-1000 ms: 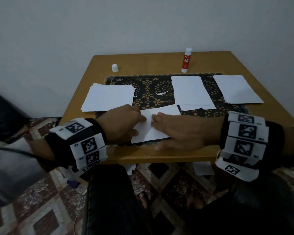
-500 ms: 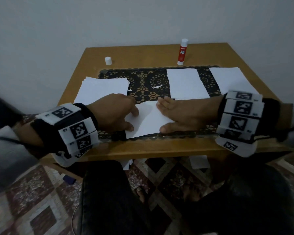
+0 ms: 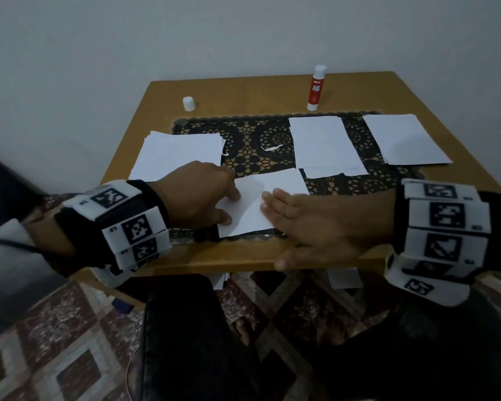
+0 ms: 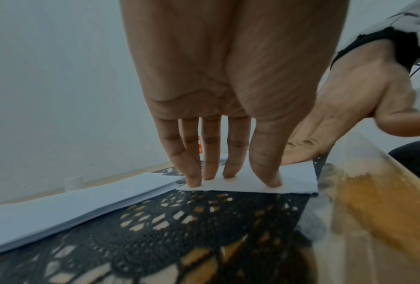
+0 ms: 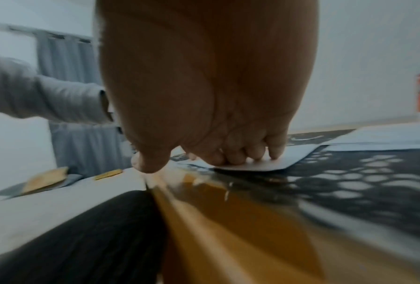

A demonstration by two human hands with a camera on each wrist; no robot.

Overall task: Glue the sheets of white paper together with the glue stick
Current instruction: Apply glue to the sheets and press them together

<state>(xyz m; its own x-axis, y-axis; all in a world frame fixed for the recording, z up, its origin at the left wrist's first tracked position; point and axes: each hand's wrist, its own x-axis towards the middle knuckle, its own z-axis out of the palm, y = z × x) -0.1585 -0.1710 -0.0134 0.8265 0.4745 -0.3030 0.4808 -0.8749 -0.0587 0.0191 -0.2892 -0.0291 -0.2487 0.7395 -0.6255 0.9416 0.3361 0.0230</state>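
Observation:
A white paper sheet (image 3: 268,195) lies on the black lace mat (image 3: 252,143) near the table's front edge. My left hand (image 3: 203,195) presses its left part with straight fingers (image 4: 233,165). From the right, my right hand (image 3: 310,224) lies flat on the same sheet (image 5: 274,163), palm down, thumb over the table edge. The red and white glue stick (image 3: 315,88) stands upright at the back of the table, uncapped, and its white cap (image 3: 188,103) stands apart at the back left.
A stack of white sheets (image 3: 180,153) lies left of the mat, another pile (image 3: 326,146) right of centre and one more (image 3: 402,138) at the far right. A small paper scrap (image 3: 272,147) sits mid-mat. Papers lie on the patterned floor (image 3: 344,277) under the wooden table (image 3: 243,256).
My right hand has slid back toward the front right over the sheet, uncovering more paper. My left hand keeps pressing the left part.

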